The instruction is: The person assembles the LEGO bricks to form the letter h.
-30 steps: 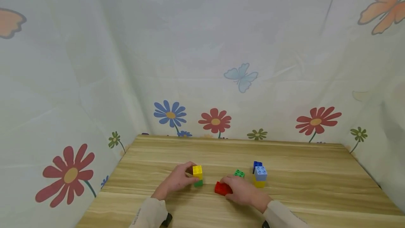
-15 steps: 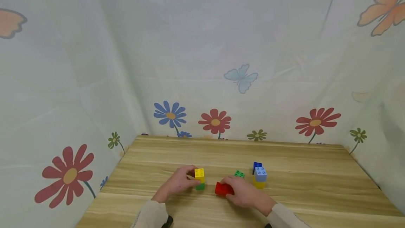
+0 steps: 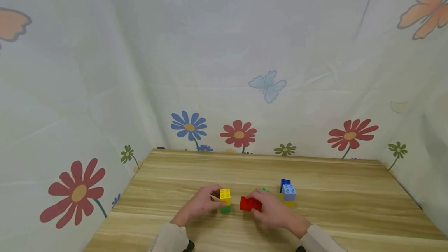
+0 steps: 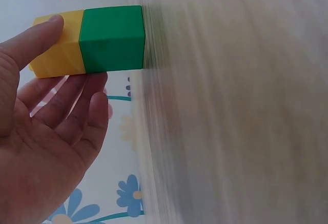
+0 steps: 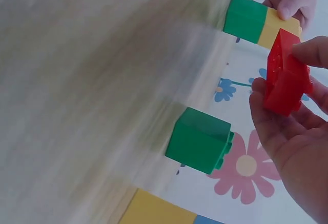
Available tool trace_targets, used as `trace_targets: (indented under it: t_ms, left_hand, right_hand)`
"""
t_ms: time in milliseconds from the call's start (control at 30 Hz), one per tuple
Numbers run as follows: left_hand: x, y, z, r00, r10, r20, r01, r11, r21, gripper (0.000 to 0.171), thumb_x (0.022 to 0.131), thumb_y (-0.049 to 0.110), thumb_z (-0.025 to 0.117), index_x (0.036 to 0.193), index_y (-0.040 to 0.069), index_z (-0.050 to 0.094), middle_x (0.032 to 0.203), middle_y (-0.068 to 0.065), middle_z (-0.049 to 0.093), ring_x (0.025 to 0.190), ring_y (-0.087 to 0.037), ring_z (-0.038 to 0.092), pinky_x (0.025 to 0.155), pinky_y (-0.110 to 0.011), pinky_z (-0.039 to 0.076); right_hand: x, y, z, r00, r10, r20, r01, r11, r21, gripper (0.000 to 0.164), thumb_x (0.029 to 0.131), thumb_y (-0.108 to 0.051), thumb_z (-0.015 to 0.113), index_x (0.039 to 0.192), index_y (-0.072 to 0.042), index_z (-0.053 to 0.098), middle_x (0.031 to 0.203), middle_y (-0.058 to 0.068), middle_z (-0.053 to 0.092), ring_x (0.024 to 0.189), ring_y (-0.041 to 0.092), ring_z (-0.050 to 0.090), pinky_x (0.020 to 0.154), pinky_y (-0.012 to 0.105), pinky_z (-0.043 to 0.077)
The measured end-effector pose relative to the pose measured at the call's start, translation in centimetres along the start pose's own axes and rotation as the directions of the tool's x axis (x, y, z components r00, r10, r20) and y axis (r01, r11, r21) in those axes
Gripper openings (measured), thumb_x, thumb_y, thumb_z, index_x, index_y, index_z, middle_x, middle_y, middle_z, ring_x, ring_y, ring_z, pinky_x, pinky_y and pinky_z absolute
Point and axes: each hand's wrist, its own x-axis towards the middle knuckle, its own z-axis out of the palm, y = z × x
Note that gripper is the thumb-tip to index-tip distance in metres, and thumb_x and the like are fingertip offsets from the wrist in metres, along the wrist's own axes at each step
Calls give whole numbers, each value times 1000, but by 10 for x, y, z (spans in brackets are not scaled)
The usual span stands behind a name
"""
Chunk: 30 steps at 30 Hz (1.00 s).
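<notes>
My left hand (image 3: 202, 205) pinches the yellow building brick (image 4: 69, 55) between thumb and fingers. That brick sits on a green brick (image 4: 113, 39), which stands on the table top. To the right, my right hand (image 3: 275, 210) holds a red brick (image 5: 287, 75) with thumb and fingers, tilted and raised above the table in the right wrist view. The red brick is beside the yellow and green stack, apart from it in the head view. A loose green brick (image 5: 199, 139) stands on the table behind my right hand, mostly hidden in the head view.
Right of my right hand, a light blue brick (image 3: 288, 192) sits on a yellow brick (image 3: 287, 203). Just behind them stands a dark blue brick (image 3: 285, 182). The wooden table (image 3: 336, 189) ends at a flowered curtain (image 3: 301, 88).
My left hand has shifted the yellow and green stack rightward and a little nearer to me. My right hand has lifted the red brick, now covering more of the loose green one.
</notes>
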Motion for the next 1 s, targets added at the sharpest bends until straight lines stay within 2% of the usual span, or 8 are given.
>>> trace_targets:
  t_ms: [233, 467, 767, 1000]
  left_hand:
    - [1, 8, 4, 1000, 6, 18, -6, 1000, -3, 30, 84, 23, 74, 110, 12, 64, 97, 5, 63, 91, -14, 59, 75, -26, 50]
    - [2, 12, 13, 999, 38, 33, -38, 999, -12, 27, 83, 21, 74, 107, 13, 65, 94, 8, 63, 88, -9, 60, 74, -24, 50]
    - [5, 21, 20, 997, 51, 61, -51, 999, 3, 27, 80, 21, 77, 104, 15, 66, 92, 11, 63, 86, -7, 59, 76, -25, 49]
    - [9, 24, 26, 995, 25, 95, -24, 1000, -9, 27, 81, 20, 77, 105, 17, 66, 91, 12, 63, 85, -6, 59, 76, -23, 49]
  right_hand:
    - [-3, -2, -7, 998, -31, -47, 32, 999, 13, 33, 91, -23, 61, 124, -23, 56, 118, -8, 54, 98, 11, 53, 86, 34, 49]
    - [-8, -6, -14, 998, -9, -64, 12, 998, 55, 33, 93, -23, 59, 125, -26, 54, 118, -10, 53, 100, 13, 51, 86, 36, 49]
    - [-11, -6, -20, 991, -67, -119, 80, 991, 108, 32, 90, -11, 58, 119, -24, 56, 114, -9, 54, 91, 11, 53, 76, 24, 50]
    - [-13, -8, -24, 987, -85, -138, 100, 989, 108, 33, 88, -9, 59, 119, -21, 55, 115, -7, 54, 93, 12, 53, 77, 23, 49]
